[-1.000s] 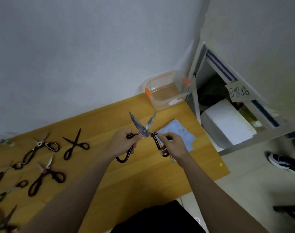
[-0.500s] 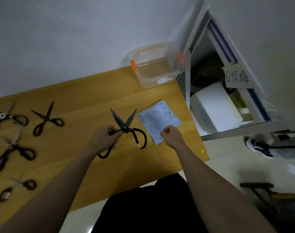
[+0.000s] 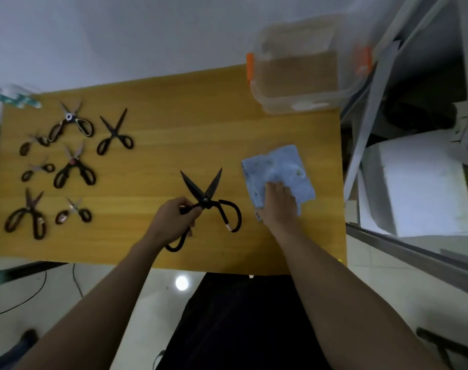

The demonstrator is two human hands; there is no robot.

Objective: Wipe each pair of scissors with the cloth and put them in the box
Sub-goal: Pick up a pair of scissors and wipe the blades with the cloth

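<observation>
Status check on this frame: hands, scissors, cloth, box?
Left hand grips open black scissors by one handle, above table. Right hand on blue cloth, grip unclear. Box open, looks empty. Nothing in the way.

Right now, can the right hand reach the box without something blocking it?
Probably yes. The right hand rests on the cloth, and only bare table lies between it and the box.

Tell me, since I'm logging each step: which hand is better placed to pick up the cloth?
Right. The right hand already rests on the blue cloth, while the left hand grips the big black scissors.
</observation>
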